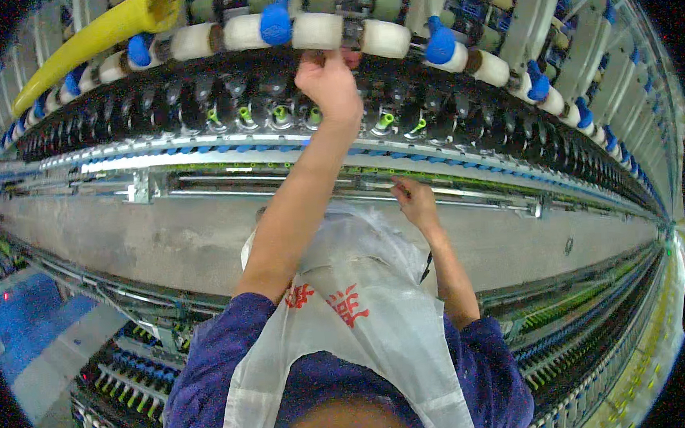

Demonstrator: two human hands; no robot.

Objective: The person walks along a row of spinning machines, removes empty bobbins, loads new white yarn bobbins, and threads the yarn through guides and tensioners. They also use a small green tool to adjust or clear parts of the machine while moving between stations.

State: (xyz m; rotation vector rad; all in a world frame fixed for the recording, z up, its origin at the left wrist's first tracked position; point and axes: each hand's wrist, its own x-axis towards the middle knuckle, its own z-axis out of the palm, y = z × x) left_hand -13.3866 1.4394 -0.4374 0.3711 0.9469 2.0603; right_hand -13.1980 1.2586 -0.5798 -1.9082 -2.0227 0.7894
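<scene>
My left hand (pixel 330 88) reaches up to the long spinning frame, its fingers closed just under a white roller (pixel 317 31). The fingertips are partly hidden behind that roller, so what they pinch, if anything, does not show. Beside the roller is a blue rounded cap (pixel 275 23). Lower and to the right, my right hand (pixel 415 203) is closed in a pinch near the metal rail (pixel 467 198). Anything between its fingers is too small to make out. Between the hands' heights runs a row of dark machine parts with bright green pieces (pixel 280 116).
A thick yellow tube (pixel 101 44) lies across the upper left of the rollers. Below the frame runs a grey floor aisle (pixel 124 231). Behind me stands a second machine row with green parts (pixel 126 392). I wear a white apron (pixel 346 272).
</scene>
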